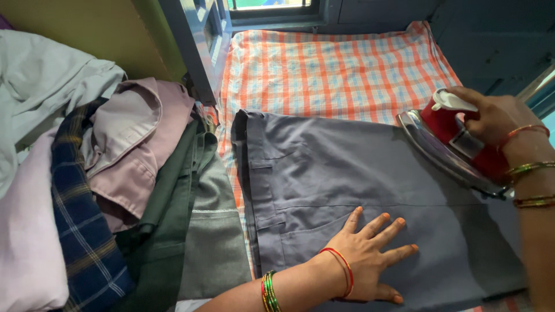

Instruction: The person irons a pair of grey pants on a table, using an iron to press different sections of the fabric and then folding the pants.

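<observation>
left hand [370,254] flat, fingers spread, palm pressing grey trousers [347,190] laid on checked cloth [329,69] over the surface. right hand [491,118] wrapped around handle of red iron [454,144], tilted, soleplate edge on trousers' right side. clothes pile [104,173] at left.

Soft daylight from window [269,4], dim edges, sharp focus

A home ironing spot, it seems: a checked orange cloth [335,63] spread as a pressing pad, grey trousers [358,190] laid flat on it, a heap of clothes [87,173] at nine o'clock, a window [272,6] at twelve o'clock.
</observation>
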